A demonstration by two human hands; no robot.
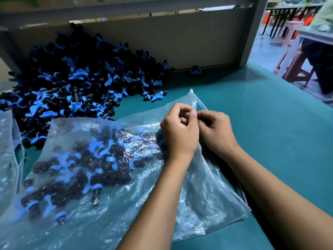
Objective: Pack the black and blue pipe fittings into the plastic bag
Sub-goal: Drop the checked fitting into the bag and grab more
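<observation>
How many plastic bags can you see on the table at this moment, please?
2. One plastic bag of fittings lies in front, both hands pinching its zip edge; a second bag sits at the left edge, partly cut off. Others may lie out of view.

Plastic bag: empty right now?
No, the plastic bag already holds a load of black and blue pipe fittings, while both hands, left hand and right hand, pinch its zip edge.

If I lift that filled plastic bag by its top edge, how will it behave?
The plastic bag is thin and crinkled, so it will likely sag. The pipe fittings inside lie loose and will probably slide toward the bottom. Both hands pinch its zip edge.
</observation>
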